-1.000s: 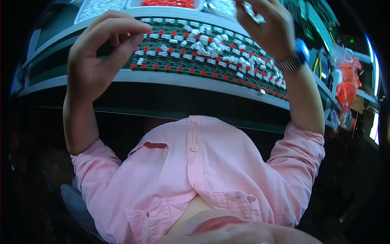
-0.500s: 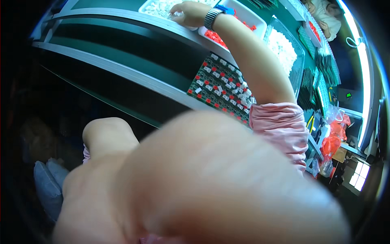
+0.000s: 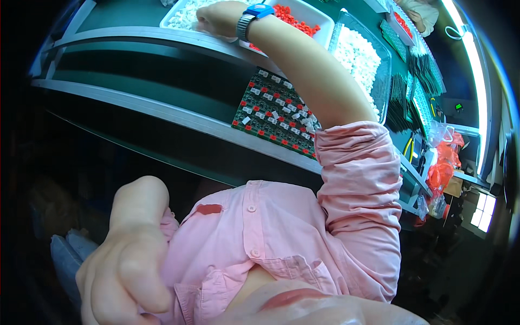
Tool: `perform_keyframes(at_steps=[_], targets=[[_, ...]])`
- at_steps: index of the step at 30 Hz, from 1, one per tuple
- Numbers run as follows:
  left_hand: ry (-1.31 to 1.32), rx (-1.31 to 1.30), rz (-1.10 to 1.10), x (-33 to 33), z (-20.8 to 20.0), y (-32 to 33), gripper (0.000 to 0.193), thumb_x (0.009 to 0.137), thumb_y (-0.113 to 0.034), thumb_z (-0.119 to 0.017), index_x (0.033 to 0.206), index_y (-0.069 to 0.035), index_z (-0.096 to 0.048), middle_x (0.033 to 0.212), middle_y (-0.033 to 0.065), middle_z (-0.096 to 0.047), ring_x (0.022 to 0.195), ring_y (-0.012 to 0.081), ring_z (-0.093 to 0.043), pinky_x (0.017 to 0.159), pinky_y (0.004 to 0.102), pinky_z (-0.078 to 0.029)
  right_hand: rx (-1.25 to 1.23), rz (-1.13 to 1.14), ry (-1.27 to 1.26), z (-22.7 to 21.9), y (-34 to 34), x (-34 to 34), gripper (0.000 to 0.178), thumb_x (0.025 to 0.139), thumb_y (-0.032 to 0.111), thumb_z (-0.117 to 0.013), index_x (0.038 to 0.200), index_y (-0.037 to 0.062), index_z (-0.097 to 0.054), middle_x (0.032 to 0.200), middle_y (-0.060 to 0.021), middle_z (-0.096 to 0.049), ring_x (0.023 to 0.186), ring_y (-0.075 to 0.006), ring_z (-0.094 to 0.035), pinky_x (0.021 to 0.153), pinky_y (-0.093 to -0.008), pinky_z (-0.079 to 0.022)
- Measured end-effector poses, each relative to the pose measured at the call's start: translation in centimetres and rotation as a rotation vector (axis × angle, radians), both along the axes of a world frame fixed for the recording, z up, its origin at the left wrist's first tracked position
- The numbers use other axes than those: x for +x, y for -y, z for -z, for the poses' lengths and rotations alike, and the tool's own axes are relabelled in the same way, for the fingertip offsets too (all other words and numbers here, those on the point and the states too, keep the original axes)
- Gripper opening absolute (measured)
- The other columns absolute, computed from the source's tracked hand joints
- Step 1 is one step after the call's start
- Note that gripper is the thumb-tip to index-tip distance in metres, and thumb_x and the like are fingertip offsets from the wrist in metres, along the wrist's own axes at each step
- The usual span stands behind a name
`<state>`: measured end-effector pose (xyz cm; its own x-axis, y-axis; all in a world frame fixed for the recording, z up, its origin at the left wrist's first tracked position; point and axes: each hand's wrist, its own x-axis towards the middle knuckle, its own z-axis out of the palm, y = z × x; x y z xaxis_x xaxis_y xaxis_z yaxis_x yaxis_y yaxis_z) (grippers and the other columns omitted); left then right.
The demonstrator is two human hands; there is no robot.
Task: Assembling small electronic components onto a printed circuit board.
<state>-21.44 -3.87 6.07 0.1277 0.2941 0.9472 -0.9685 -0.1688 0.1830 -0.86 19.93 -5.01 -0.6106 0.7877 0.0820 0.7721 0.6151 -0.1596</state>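
My right hand (image 3: 216, 19), with a blue wristwatch (image 3: 255, 12) on the wrist, reaches far forward into a white tray (image 3: 174, 16) of small white parts. Its fingers are curled down among the parts and hidden. My left hand (image 3: 127, 265) is raised very close to the camera at the lower left. Its fingers are bent and I see nothing in it. A green circuit board (image 3: 273, 116) studded with white and red components lies on the bench under my right forearm.
A white tray of red parts (image 3: 295, 17) and a clear bin of white parts (image 3: 360, 54) stand behind the board. Stacks of green boards (image 3: 425, 81) and orange plastic bags (image 3: 441, 165) are at the right. The metal bench edge (image 3: 162, 111) runs diagonally.
Both hands were over the circuit board. The right hand has since reached out to the tray of white parts, and the left hand has come up close to the camera, then dropped lower left.
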Motion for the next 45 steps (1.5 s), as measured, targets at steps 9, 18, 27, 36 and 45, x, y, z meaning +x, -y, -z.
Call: perform_keyframes(at_steps=[9,18,27,36,45], targets=[[-0.483,0.124,-0.211,3.5,3.2,-1.6,0.012,0.089,-0.016,-0.063,0.094,-0.008,-0.069,0.083,0.0024,-0.06,0.07,0.014,-0.049,0.067,0.0253,-0.039,0.314,0.167,0.002,-1.2,1.7,2.8,0.014,0.091,0.02,-0.065,0.101,0.0116,-0.07,0.089,-0.0058,-0.068,0.066,-0.0256,-0.062,0.062,-0.0325,-0.053],[-0.907,0.072,-0.512,3.2,8.2,-1.6,0.023,0.093,-0.024,-0.054,0.096,-0.006,-0.068,0.08,0.0045,-0.052,0.071,0.016,-0.042,0.067,0.0286,-0.036,0.34,0.348,-0.41,-7.1,25.3,20.7,0.015,0.092,0.021,-0.064,0.098,0.0085,-0.07,0.085,-0.0067,-0.068,0.07,-0.0207,-0.063,0.064,-0.0314,-0.052],[-1.15,0.087,-0.6,7.1,9.7,-2.5,0.02,0.096,-0.017,-0.051,0.099,-0.004,-0.067,0.093,0.0085,-0.056,0.084,0.019,-0.049,0.075,0.0299,-0.04,0.472,0.735,0.146,-4.1,43.9,33.4,0.014,0.09,0.016,-0.068,0.101,0.0078,-0.067,0.09,-0.0052,-0.068,0.06,-0.0157,-0.058,0.051,-0.0222,-0.046],[-1.563,0.051,-1.279,7.8,9.1,-2.8,0.031,0.099,-0.019,-0.053,0.125,-0.002,-0.059,0.127,0.014,-0.059,0.116,0.0236,-0.056,0.097,0.0318,-0.043,0.713,0.516,-0.019,-3.2,43.8,35.7,0.014,0.088,0.013,-0.07,0.1,0.0085,-0.066,0.092,-0.0052,-0.068,0.069,-0.018,-0.061,0.055,-0.0254,-0.05],[-1.704,-0.279,-1.047,7.6,9.3,-0.7,0.041,0.102,-0.026,-0.05,0.135,-0.001,-0.053,0.127,0.0175,-0.061,0.117,0.0265,-0.058,0.098,0.0303,-0.044,0.516,0.638,-0.259,-3.0,41.3,28.9,0.017,0.085,0.009,-0.072,0.102,0.006,-0.07,0.095,-0.0051,-0.069,0.075,-0.0177,-0.064,0.061,-0.0263,-0.051]])
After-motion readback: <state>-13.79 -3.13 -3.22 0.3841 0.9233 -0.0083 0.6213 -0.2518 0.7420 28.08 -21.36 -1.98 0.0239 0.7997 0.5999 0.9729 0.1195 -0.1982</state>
